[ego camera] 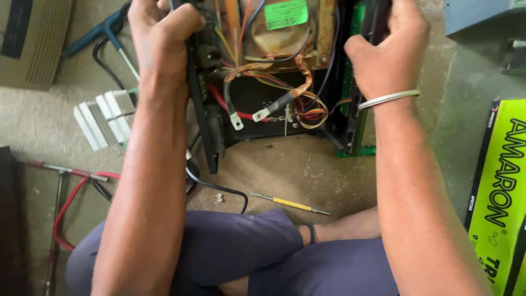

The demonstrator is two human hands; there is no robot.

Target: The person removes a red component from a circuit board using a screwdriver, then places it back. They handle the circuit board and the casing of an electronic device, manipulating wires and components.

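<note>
Concrete floor (307,170) lies bare beneath me. At upper left, a tan ribbed box (33,38), then a white finned heat sink (104,118). My left hand (161,41) is clamped round the black side panel of the opened chassis (263,104) at top centre; I should keep both grips level so its loose wires don't snag. A green rectangular sticker (286,13) sits above. My right hand (392,52) grasps the other panel. A lime-green carton (501,186) fills the right edge.
</note>
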